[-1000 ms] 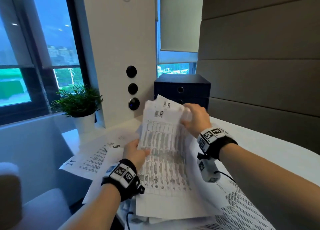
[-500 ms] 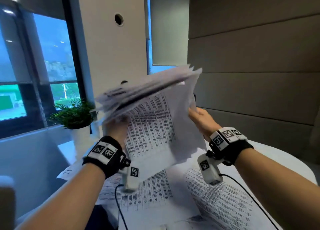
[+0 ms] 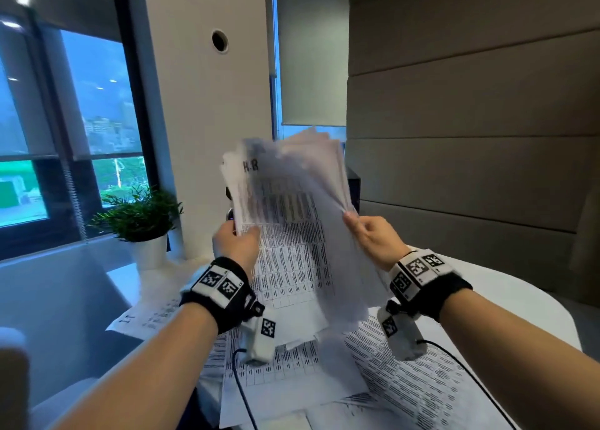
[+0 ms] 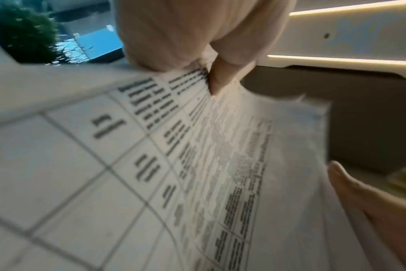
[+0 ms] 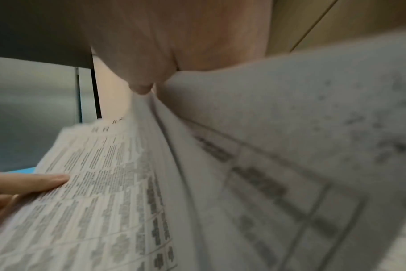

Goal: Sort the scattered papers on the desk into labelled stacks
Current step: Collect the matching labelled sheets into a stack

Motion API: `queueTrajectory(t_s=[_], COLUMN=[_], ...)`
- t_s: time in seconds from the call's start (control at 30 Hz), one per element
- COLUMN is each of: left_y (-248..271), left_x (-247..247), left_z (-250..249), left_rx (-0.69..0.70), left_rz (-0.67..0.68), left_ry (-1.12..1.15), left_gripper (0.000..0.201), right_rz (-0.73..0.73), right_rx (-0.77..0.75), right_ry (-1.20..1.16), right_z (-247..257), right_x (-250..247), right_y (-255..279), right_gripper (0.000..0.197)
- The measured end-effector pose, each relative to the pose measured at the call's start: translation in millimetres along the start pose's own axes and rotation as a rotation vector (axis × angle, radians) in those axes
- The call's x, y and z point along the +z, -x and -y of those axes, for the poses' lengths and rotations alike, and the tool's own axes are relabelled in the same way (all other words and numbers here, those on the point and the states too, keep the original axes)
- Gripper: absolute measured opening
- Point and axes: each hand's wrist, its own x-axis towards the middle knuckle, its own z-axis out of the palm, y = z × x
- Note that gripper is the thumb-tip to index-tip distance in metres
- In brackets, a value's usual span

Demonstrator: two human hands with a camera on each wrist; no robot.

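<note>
1. The left hand (image 3: 236, 246) grips the left edge of a sheaf (image 3: 292, 222) of printed sheets, thumb on the front and fingers curled behind; the wrist view shows the thumb (image 4: 220, 78) pressed onto the print.
2. The right hand (image 3: 373, 239) pinches the sheaf's right edge between thumb and fingertips.
3. The sheaf is held upright in the air above the desk (image 3: 506, 303), its lower edges hanging loose and fanned; the top sheet is marked "H.R".
4. More papers (image 3: 406, 377) lie spread on the desk under the hands, some overhanging its near edge; one sheet (image 3: 149, 319) marked "IT" lies to the left.
5. A plant (image 3: 139, 217) stands at the desk's left rear, just beside a pillar (image 3: 201, 105).
6. The desk's right side, by the rounded edge, is bare.
</note>
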Motion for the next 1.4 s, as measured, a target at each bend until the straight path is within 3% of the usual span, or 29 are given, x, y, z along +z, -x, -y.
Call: queueTrajectory(t_s=[0.1, 0.23, 0.33, 0.47, 0.57, 0.63, 0.7, 0.8, 0.87, 0.93, 1.0, 1.07, 1.1, 1.17, 1.2, 1.23, 1.3, 1.37, 1.4], left_y=[12.5, 26.2, 35.2, 31.7, 27.3, 25.0, 24.7, 24.7, 15.4, -1.0, -14.6, -25.3, -28.2, -27.7, -26.7, -25.4, -23.6, -34.0, -40.7], left_x=[6.3, 8.1, 3.1, -5.4, -5.2, -5.3, -5.3, -3.5, -3.1, -6.5, -10.7, -12.0, -11.5, -7.5, -4.3, -3.3, -7.9, -21.3, -29.0], left_z=[-6.5, -1.3, 5.7, 5.4, 7.5, 7.5, 5.7, 4.1, 3.9, 6.7, 8.6, 15.3, 20.9, 31.0, 37.5, 43.1, 49.6, 56.0, 58.0], left_rx=[0.154, 0.198, 0.122, 0.106, 0.138, 0.138, 0.128, 0.086, 0.053, -0.01, -0.095, -0.202, -0.267, -0.368, -0.391, -0.407, -0.392, -0.275, -0.216], left_rz=[-0.001, 0.013, 0.082, 0.13, 0.262, 0.302, 0.274, 0.215, 0.119, 0.008, -0.08, -0.127, -0.134, -0.108, -0.073, -0.035, 0.062, 0.105, 0.098], left_ry=[-0.042, -0.029, -0.029, -0.052, -0.079, -0.106, -0.075, -0.05, -0.013, 0.067, 0.174, 0.259, 0.265, 0.246, 0.283, 0.338, 0.419, 0.387, 0.374], left_gripper=[0.017, 0.021, 0.04, 0.073, 0.073, 0.072, 0.056, 0.049, 0.036, 0.023, 0.034, 0.063, 0.079, 0.102, 0.11, 0.114, 0.109, 0.091, 0.082], right_rz=[-0.049, -0.108, -0.113, -0.244, -0.175, -0.102, -0.102, 0.032, 0.059, -0.059, -0.109, -0.056, -0.008, 0.037, -0.02, -0.1, -0.227, -0.273, -0.291], right_rx=[-0.032, -0.011, 0.06, 0.05, -0.028, -0.094, -0.139, -0.149, -0.071, 0.152, 0.377, 0.504, 0.525, 0.505, 0.479, 0.449, 0.37, 0.289, 0.252], right_ry=[-0.025, -0.091, -0.273, -0.519, -0.596, -0.579, -0.584, -0.34, -0.212, -0.132, -0.17, -0.397, -0.562, -0.88, -0.975, -1.001, -0.949, -0.897, -0.879], right_z=[-0.3, -8.1, -21.9, -31.6, -31.4, -27.7, -25.9, -28.3, -36.1, -49.8, -62.7, -64.2, -61.4, -51.2, -46.5, -45.0, -48.6, -58.6, -63.0], right_x=[7.4, 14.8, 17.2, 22.2, 27.9, 32.3, 32.8, 32.8, 34.4, 33.4, 31.3, 31.5, 32.8, 33.8, 31.9, 28.3, 14.2, -3.9, -14.2], right_y=[-1.5, 8.6, 17.6, 19.9, 18.9, 19.7, 18.1, 13.9, 12.1, 10.8, 11.5, 14.7, 16.6, 17.9, 16.2, 12.8, 6.9, 2.3, 1.5], right_gripper=[0.041, 0.016, 0.034, 0.047, 0.07, 0.069, 0.062, 0.057, 0.062, 0.073, 0.101, 0.122, 0.117, 0.063, 0.035, 0.024, 0.04, 0.066, 0.07])
